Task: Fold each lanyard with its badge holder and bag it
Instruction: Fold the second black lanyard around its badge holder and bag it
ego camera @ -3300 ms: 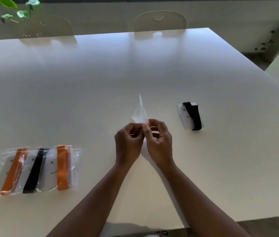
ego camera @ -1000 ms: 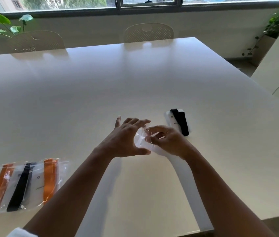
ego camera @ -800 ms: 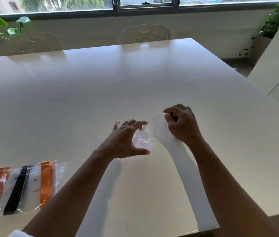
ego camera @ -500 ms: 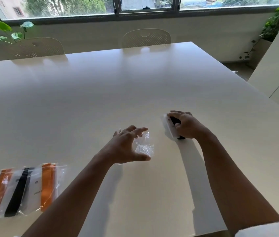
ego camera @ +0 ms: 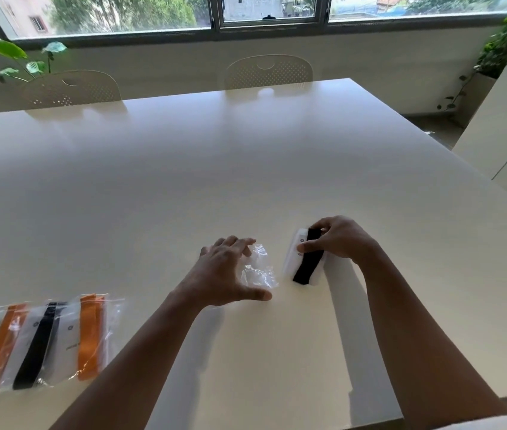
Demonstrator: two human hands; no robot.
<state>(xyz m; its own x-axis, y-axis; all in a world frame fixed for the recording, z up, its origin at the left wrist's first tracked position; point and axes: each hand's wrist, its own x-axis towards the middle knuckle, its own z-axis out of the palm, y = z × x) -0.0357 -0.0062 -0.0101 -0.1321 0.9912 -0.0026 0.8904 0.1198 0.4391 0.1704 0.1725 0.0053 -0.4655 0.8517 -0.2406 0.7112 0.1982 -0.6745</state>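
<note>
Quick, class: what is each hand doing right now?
Left hand: open, fingers spread on the clear bag.
Right hand: grip closed, pinching the folded black lanyard and badge holder.

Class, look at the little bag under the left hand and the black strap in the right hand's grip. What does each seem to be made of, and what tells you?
Bag: thin clear plastic film, glossy; it crinkles, glints and shows the table through it.
Black strap: probably woven fabric, matte; it folds flat and gives no shine, though no weave is visible.
</note>
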